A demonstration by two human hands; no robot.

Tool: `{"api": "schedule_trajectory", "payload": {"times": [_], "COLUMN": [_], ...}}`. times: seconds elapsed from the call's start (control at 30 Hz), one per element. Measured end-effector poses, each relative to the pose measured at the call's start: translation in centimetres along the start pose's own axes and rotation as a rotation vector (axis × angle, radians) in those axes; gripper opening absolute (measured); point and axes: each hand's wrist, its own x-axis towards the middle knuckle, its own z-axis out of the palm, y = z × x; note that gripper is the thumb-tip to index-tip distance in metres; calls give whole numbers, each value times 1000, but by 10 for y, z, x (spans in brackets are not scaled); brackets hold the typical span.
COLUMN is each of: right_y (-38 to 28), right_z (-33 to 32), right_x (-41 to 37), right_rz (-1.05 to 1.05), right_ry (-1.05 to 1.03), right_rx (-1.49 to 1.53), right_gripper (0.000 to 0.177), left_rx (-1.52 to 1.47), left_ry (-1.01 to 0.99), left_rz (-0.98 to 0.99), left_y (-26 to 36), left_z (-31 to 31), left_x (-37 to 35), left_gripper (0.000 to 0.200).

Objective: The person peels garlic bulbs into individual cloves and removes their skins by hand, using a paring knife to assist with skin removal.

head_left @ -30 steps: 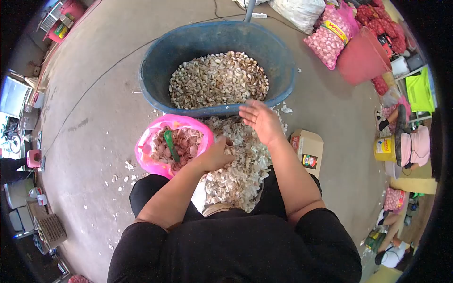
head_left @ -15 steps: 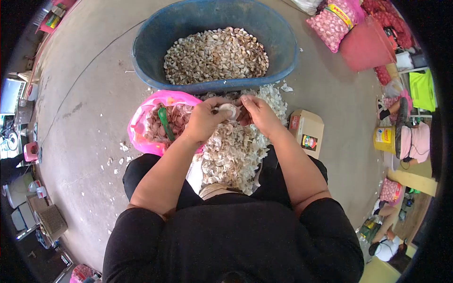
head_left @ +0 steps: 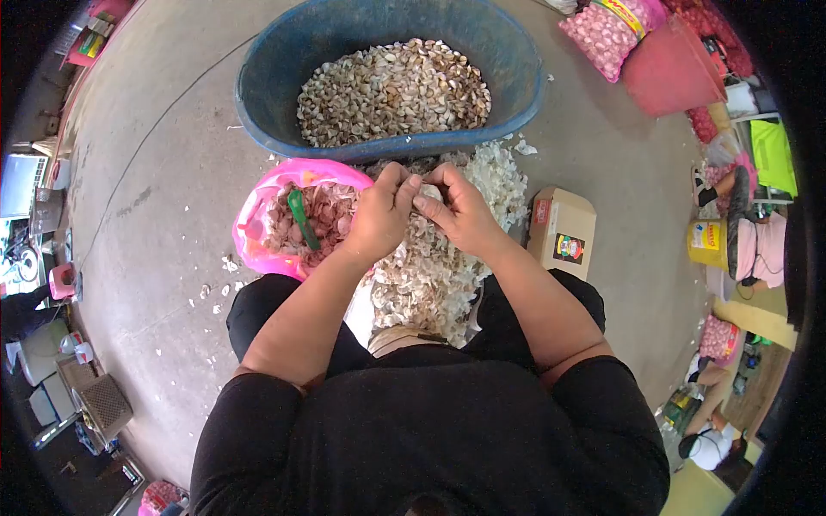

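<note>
Both hands meet over a heap of papery garlic skins [head_left: 422, 284] between the knees. My left hand [head_left: 381, 215] and my right hand [head_left: 456, 211] pinch a whitish garlic piece [head_left: 428, 193] between them, partly hidden by the fingers. A pink bag [head_left: 251, 225] holding reddish garlic [head_left: 331, 215] stands open left of my left hand, and a green-handled tool [head_left: 301, 217] lies on its contents. Beyond the hands is a blue tub [head_left: 258, 95] with many loose cloves [head_left: 396, 93].
An open cardboard box [head_left: 568, 219] sits right of the skins. Garlic sacks [head_left: 602, 39] and a red tub [head_left: 671, 73] stand at the upper right. A yellow bucket [head_left: 707, 243] and other people [head_left: 712, 447] are at the right edge. A cable [head_left: 163, 116] crosses the floor at left.
My hands have drawn closer together, the right one moving inward and the left slightly right. The garlic piece is now more covered by the fingers.
</note>
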Motion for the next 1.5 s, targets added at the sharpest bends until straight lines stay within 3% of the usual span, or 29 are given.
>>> {"api": "schedule_trajectory", "payload": {"times": [0.1,0.2,0.27,0.3,0.33,0.37,0.4,0.5,0.53,0.63,0.77,0.83,1.03,1.13,1.27,1.33,1.4,1.47,1.5], "right_y": [-8,-11,-2,-6,-11,-19,-26,-19,-12,-9,-11,-13,-17,-26,-14,-11,1,-10,-14], "right_z": [5,15,16,11,3,-2,-3,-1,1,4,0,2,5,6,-4,-4,-4,-15,-21], "right_x": [-3,-9,-8,-6,-5,-3,-2,0,0,3,2,0,-2,-4,3,2,3,12,15], "right_rz": [-104,-111,-15,145,305,469,483,459,333,119,-35,-20,-133,-101,33,28,8,260,391], "right_ry": [65,92,75,53,29,4,15,-53,-73,-16,62,75,91,10,55,31,29,116,152], "right_rx": [-18,19,192,397,600,803,867,604,380,-99,-286,-219,-207,-170,-113,-274,-352,-127,-8], "right_gripper": [18,17,15,14,14,14,16,16,19,32,29,25,15,18,26,30,37,35,35], "left_rx": [-197,-722,-790,-824,-830,-873,-916,-835,-773,-520,-459,-373,-623,-446,-869,-998,-1060,-1061,-1047], "left_ry": [108,357,218,151,-57,-49,-42,16,41,-41,-90,-35,72,60,-12,-59,-113,-176,-190], "left_rz": [113,-249,-256,-259,-238,-259,-282,-339,-354,-184,-79,13,-294,-289,-517,-744,-797,-804,-681], "left_y": [-10,-1,8,8,2,-1,-3,-1,0,-10,-4,-3,3,-12,-12,-8,-27,-54,-59], "left_z": [12,12,4,-2,-11,-10,-9,-4,-3,-1,-3,-2,8,5,3,3,9,10,4], "left_x": [-4,4,3,3,4,4,4,3,4,4,1,0,-5,2,6,6,2,14,30], "left_gripper": [21,24,24,24,23,23,23,24,24,20,17,16,18,21,25,28,28,28,28]}}
